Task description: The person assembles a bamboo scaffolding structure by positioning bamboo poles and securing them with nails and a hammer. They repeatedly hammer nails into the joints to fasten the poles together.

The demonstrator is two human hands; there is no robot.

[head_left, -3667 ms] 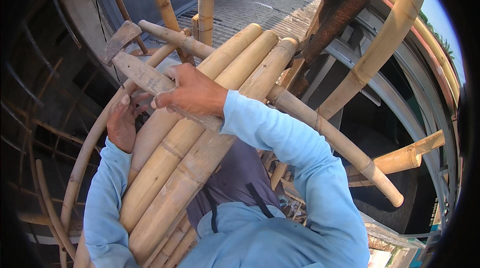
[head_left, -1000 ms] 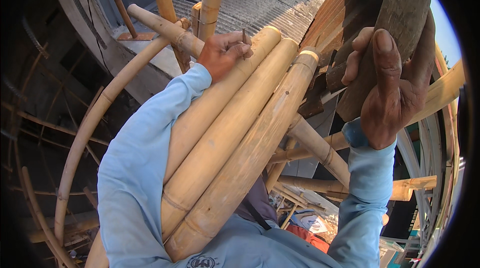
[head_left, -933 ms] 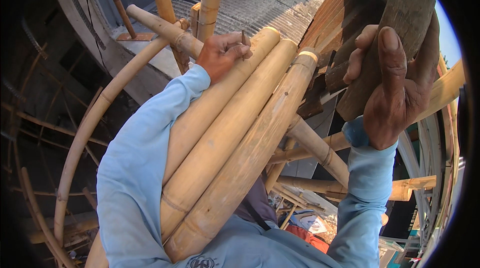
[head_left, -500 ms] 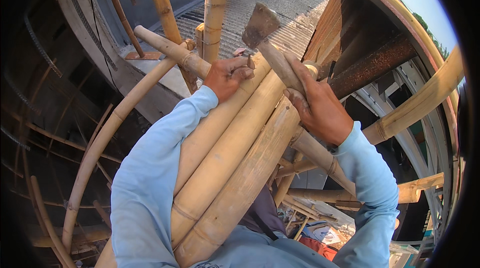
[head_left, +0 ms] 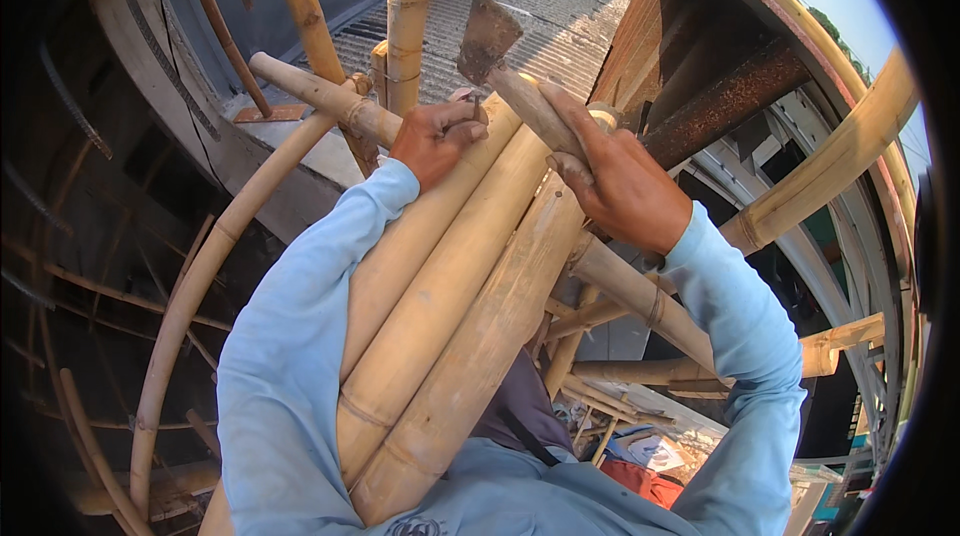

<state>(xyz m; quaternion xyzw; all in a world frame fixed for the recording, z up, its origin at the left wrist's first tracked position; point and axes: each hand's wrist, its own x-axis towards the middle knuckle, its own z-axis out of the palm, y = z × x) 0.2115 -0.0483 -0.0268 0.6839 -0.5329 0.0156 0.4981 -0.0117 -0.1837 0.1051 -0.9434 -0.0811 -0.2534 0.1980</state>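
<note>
Three bamboo poles lie side by side in front of me, a left pole (head_left: 415, 226), a middle pole (head_left: 430, 306) and a right pole (head_left: 495, 316). Near the far end of the left pole, my left hand (head_left: 438, 140) pinches a nail (head_left: 477, 109), held upright on the bamboo. My right hand (head_left: 628, 176) is wrapped round the wooden handle of a hatchet (head_left: 490, 41). Its rusty, broad head is raised just beyond the nail, apart from it. A nail head (head_left: 558, 194) shows in the right pole's far end.
A bamboo crosspiece (head_left: 320, 96) and upright bamboo posts (head_left: 407, 26) stand ahead on the left. Corrugated roofing (head_left: 440, 51) spreads beyond. A rusty beam (head_left: 725, 101) and another bamboo pole (head_left: 840, 171) are on the right. Steel bars (head_left: 150, 36) hang at the left.
The whole view has shifted slightly, so things sit a little further left and higher. My hands keep their grips on the nail and hatchet, with little other movement.
</note>
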